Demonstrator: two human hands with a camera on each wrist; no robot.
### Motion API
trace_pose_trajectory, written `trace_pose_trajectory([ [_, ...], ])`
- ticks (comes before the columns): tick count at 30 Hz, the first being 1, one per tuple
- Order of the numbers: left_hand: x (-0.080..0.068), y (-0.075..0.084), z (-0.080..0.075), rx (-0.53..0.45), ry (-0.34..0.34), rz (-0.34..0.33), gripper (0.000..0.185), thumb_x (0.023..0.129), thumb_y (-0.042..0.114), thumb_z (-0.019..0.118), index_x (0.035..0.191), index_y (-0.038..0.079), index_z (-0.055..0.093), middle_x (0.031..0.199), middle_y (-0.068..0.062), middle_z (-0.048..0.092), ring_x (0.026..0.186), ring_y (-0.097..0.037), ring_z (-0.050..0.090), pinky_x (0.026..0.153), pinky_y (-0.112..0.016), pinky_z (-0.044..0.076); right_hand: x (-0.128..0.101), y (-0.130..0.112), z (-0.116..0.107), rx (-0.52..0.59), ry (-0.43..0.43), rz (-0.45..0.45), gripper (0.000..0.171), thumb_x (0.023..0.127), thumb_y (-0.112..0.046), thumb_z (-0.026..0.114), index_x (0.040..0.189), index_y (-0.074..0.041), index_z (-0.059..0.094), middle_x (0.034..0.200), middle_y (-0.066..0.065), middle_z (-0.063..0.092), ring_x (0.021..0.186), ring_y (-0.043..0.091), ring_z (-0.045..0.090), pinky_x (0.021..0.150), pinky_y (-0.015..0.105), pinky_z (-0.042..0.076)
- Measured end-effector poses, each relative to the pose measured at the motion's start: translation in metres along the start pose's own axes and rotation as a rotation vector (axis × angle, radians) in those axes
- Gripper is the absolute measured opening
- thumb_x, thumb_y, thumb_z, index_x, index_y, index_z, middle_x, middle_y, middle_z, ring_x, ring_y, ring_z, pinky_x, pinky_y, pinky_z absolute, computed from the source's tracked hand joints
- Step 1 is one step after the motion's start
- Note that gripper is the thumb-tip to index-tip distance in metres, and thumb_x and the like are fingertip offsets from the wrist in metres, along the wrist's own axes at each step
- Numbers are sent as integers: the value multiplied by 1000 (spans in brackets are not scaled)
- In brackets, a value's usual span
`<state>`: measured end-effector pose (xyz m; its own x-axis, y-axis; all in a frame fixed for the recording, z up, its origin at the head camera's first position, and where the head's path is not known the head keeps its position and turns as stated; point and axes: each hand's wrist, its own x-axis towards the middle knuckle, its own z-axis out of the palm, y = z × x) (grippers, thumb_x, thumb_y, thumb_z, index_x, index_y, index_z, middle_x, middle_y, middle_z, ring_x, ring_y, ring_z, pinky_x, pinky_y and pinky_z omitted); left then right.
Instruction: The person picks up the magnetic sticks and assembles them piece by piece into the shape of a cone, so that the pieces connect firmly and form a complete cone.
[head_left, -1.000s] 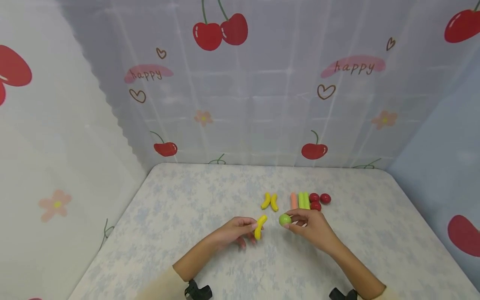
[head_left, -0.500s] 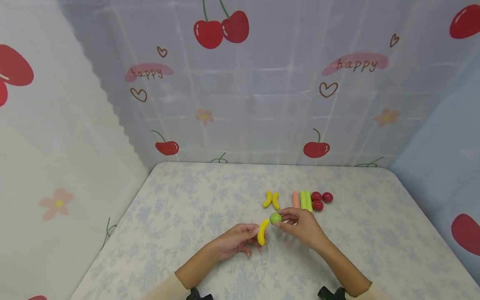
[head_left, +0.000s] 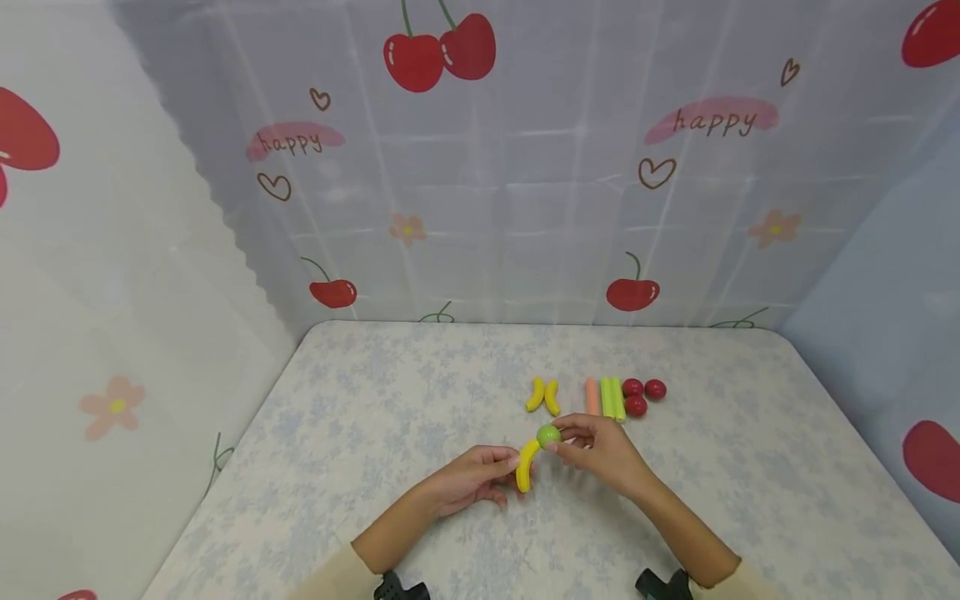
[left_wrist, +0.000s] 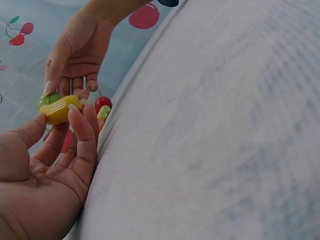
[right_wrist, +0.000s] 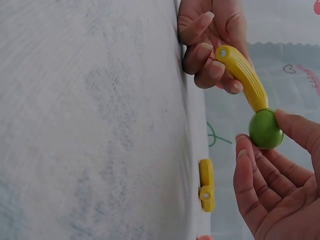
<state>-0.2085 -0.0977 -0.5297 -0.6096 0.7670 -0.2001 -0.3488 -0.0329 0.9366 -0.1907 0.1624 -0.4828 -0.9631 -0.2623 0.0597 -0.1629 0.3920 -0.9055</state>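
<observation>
1. We see the left hand [head_left: 474,480] pinching a curved yellow piece [head_left: 527,468] between thumb and fingers, raised off the tabletop [head_left: 405,383].
2. The right hand [head_left: 602,452] pinches a green ball [head_left: 549,436] — it touches the piece's far end, with that piece at its 7 o'clock.
3. From the ball, on the tabletop, we find two banana shapes [head_left: 552,398] at 12 o'clock, a pink stick [head_left: 592,397] and two green sticks [head_left: 618,398] at 2 — and red balls [head_left: 635,406] between 2 and 3.

Your left hand [left_wrist: 47,180] pinches a ridged yellow plastic piece [left_wrist: 59,110]; your right hand [left_wrist: 81,52], a round green plastic ball [left_wrist: 45,101]
</observation>
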Motion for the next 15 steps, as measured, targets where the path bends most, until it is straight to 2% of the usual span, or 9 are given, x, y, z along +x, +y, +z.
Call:
trace_pose_trajectory([
  [4, 3, -4, 0, 34, 58, 13, 41, 106, 26, 58, 133, -5, 61, 104, -4, 72, 89, -13, 68, 66, -22, 56, 0, 4, 3, 3, -24, -9, 33, 90, -17, 79, 118, -1, 71, 99, 9, 74, 72, 17, 66, 60, 30, 56],
  [9, 5, -8, 2, 175, 139, 89, 35, 102, 27, 65, 126, 2, 67, 97, -7, 74, 77, -16, 70, 60, -25, 57, 0, 6, 6, 4, -74, -41, 32, 91, -18, 78, 118, -1, 71, 99, 9, 73, 72, 17, 67, 59, 29, 56],
  [15, 7, -8, 8, 302, 173, 128, 31, 98, 29, 70, 115, 3, 72, 88, -8, 73, 67, -16, 68, 53, -25, 56, 0, 3, 6, 7, -111, -64, 32, 91, -18, 78, 118, -1, 71, 100, 10, 73, 76, 19, 67, 59, 28, 56],
])
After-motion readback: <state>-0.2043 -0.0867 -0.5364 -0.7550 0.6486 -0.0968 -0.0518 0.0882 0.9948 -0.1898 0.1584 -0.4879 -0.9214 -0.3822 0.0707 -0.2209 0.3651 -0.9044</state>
